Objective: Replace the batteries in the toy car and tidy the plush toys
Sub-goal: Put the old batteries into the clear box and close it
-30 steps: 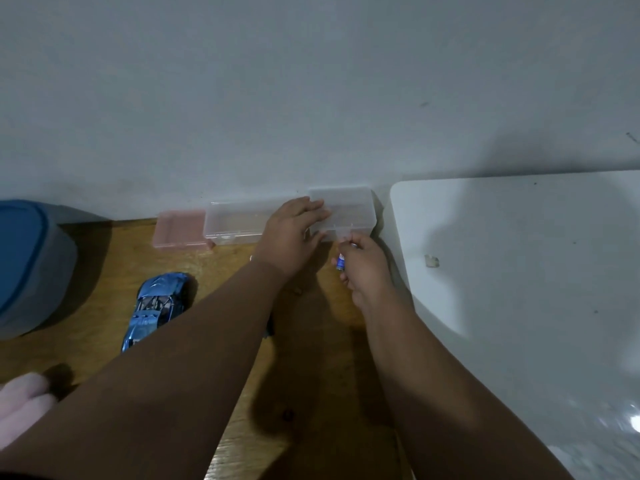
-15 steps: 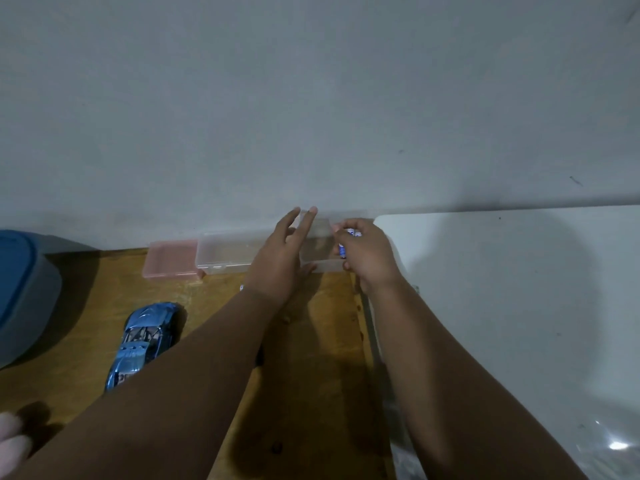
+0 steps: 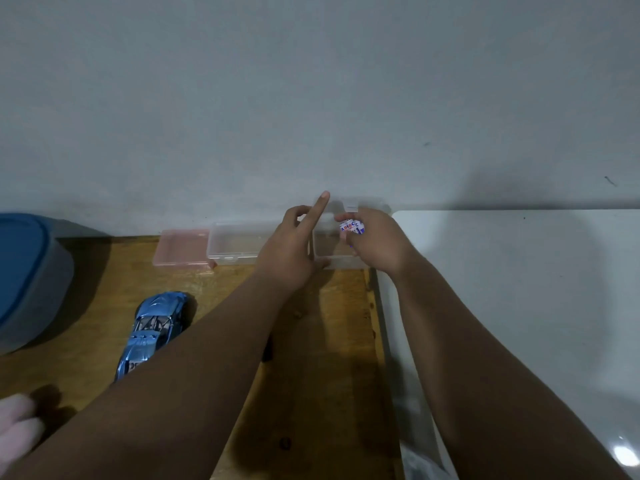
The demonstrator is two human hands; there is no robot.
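Risk, as I judge it: batteries (image 3: pixel 351 226) pinched in my right hand (image 3: pixel 377 242) fingers over the open clear box (image 3: pixel 330 252), left hand (image 3: pixel 289 247) splayed empty; a slip scatters them off the desk (image 3: pixel 311 341), toy car (image 3: pixel 152 332) waiting left

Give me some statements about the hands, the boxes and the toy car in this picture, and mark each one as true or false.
1. The right hand holds small batteries with blue and white labels. True.
2. The blue toy car lies on the white table. False: it lies on the wooden table, left of the left arm.
3. The pink box stands against the wall, left of the clear box. True.
4. The left hand grips the toy car. False: it is at the clear box by the wall, one finger raised.
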